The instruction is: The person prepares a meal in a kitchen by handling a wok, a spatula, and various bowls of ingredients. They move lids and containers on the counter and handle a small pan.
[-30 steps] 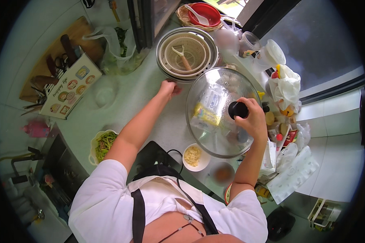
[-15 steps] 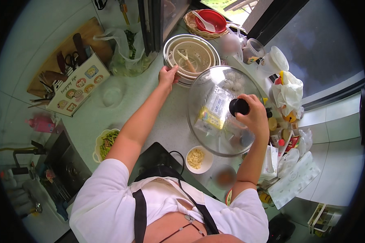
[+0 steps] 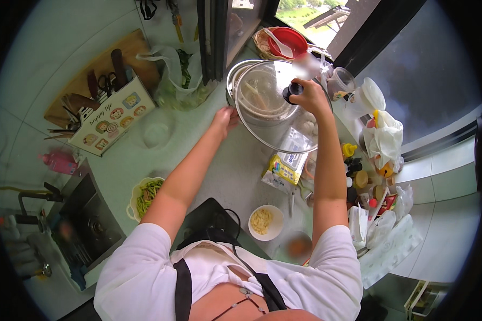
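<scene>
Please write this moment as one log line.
left hand: beside bowl stack, contact unclear; right hand: holding glass lid by black knob; glass lid: overlaps bowl stack in view

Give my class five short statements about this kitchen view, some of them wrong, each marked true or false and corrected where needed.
1. The right hand holds the glass lid by its dark knob. True.
2. The left hand is holding the scissors. False: the scissors stand in the sticker-covered holder, well apart from the left hand.
3. A white spoon rests in the red bowl. True.
4. The white bowl is empty. False: the white bowl holds pale chopped pieces.
5. A yellow and white packet lies on the counter. True.
</scene>
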Demonstrator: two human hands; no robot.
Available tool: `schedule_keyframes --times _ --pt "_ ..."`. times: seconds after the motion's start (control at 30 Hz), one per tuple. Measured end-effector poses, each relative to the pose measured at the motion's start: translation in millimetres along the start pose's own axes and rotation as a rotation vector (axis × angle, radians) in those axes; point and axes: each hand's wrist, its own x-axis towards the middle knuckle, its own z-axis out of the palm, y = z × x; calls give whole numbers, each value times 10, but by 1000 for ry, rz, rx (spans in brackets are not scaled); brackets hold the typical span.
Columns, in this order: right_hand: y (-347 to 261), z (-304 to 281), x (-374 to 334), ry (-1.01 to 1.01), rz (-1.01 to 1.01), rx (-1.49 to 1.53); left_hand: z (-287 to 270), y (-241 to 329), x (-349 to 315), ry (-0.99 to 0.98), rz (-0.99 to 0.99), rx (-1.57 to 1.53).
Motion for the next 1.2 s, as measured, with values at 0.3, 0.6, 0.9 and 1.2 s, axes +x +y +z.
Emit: schedule_keyframes --times 0.3,0.6,0.9,1.2 --pt "103 510 454 -32 67 59 -217 0 10 7 29 -107" --pt "399 745 674 0 134 -2 -266 -12 -55 9 -16 -97" --pt "537 822 733 -37 204 91 -295 -84 -177 -9 -21 -64" --pt "118 493 364 196 197 -32 -399 148 -607 -20 70 -47"
